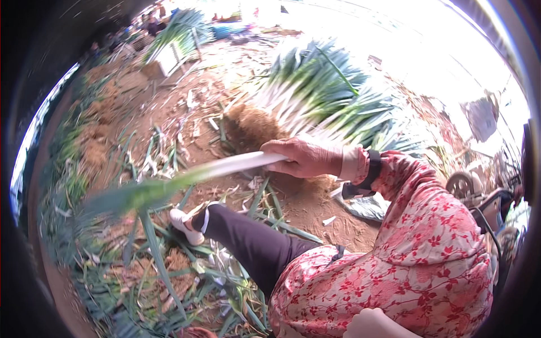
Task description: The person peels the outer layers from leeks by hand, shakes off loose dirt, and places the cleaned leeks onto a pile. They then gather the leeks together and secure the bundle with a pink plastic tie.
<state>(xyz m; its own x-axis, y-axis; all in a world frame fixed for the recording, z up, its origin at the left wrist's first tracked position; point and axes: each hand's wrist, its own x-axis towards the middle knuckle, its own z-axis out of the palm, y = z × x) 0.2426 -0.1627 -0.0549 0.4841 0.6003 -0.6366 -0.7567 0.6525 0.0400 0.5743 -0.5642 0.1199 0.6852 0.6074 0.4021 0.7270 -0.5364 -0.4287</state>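
Observation:
My right hand (307,159), with a dark band at the wrist and a pink floral sleeve, is closed round the white end of a leek (231,165). The leek points left, its green leaves smeared by motion. Beyond that hand lies a large pile of leeks (332,84), with bushy brown roots (252,121) toward the left and green tops to the right. At the lower edge, close to the floral garment, my left hand (372,325) is partly in view. Its fingers are hidden, and what it may hold does not show.
My leg in dark trousers (248,234) reaches left, ending in a white shoe (187,226). Loose leaves (135,287) litter the soil at left and below. Another bundle of leeks (180,34) stands far left. A small wheel (459,184) and dark cable are at right.

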